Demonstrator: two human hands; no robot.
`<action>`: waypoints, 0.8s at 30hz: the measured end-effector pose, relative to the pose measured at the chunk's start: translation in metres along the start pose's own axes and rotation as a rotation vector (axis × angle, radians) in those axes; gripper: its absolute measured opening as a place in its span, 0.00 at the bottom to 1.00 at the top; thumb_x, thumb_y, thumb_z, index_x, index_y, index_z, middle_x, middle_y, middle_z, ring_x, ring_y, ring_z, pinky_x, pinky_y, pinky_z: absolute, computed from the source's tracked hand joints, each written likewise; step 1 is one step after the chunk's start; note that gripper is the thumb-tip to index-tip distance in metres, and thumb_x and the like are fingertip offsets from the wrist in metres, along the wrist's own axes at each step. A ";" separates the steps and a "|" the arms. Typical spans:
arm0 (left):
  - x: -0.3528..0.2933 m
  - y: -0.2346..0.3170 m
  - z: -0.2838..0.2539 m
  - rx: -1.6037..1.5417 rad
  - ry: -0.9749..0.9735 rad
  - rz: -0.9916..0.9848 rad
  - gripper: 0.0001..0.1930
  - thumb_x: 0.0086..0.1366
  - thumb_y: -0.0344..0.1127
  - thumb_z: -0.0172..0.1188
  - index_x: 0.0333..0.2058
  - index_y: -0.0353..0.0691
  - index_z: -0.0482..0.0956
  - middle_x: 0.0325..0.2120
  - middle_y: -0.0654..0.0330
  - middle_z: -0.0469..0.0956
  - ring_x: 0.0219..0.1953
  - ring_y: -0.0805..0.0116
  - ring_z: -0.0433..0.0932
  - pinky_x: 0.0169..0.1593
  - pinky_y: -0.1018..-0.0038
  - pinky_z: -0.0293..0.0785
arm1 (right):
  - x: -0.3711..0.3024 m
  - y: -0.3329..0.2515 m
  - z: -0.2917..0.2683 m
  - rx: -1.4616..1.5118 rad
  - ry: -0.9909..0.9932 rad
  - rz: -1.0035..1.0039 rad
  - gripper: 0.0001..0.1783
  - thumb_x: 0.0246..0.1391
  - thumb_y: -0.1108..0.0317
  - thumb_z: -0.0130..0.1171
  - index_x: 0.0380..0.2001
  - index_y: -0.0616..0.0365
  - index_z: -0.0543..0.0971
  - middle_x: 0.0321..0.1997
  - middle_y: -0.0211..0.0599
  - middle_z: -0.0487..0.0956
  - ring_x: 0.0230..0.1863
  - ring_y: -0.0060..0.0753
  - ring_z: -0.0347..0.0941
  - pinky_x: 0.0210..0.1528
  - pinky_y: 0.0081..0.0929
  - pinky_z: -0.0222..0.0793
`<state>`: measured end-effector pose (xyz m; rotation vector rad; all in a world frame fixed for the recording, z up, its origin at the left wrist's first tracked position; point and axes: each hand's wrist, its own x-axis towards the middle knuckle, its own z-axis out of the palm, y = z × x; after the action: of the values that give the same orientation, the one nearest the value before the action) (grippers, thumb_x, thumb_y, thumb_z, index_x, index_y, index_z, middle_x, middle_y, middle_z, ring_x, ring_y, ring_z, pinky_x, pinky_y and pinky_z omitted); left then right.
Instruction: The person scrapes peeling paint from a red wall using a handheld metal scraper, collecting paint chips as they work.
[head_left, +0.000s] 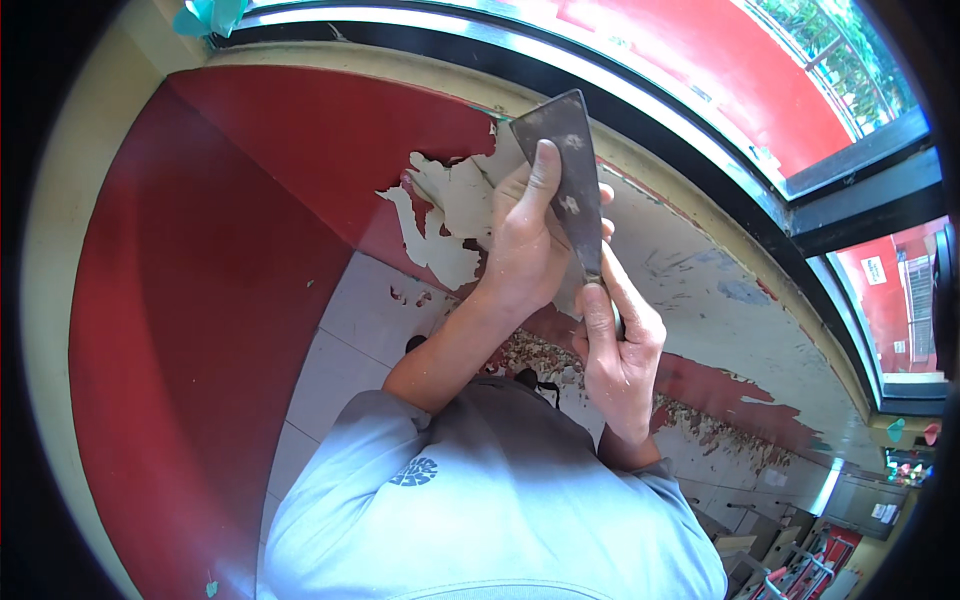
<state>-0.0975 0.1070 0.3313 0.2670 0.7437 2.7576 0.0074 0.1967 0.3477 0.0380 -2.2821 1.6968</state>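
Note:
A paint scraper (574, 185) with a wide grey metal blade points up and away in front of my chest, smeared with pale residue. My left hand (525, 235) grips the blade, thumb lying on its face and fingertips showing past its right edge. Lower down, my right hand (622, 365) is closed around the handle, thumb pressed near where it joins the blade. Most of the handle is hidden by the fingers. Behind both hands is a red wall (330, 130) with its paint torn off in a ragged patch (450, 200), baring a whitish surface.
A window with a dark frame (680, 130) and cream sill (400, 85) runs along the top. Paint flakes (700, 425) litter the pale tiled floor (345, 330) along the wall's foot. At the lower right stand metal-framed furniture (800, 570) and a grey cabinet (865, 505).

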 end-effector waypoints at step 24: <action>-0.022 -0.019 -0.035 0.035 0.109 -0.064 0.18 0.72 0.49 0.47 0.39 0.37 0.73 0.29 0.56 0.78 0.27 0.69 0.79 0.34 0.71 0.78 | -0.015 0.034 0.028 0.120 0.074 0.169 0.23 0.65 0.75 0.44 0.63 0.61 0.67 0.26 0.24 0.69 0.19 0.09 0.59 0.20 0.10 0.54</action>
<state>-0.0818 0.0996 0.2898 0.0986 0.8129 2.7181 0.0087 0.1783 0.3053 -0.1944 -2.1816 1.8836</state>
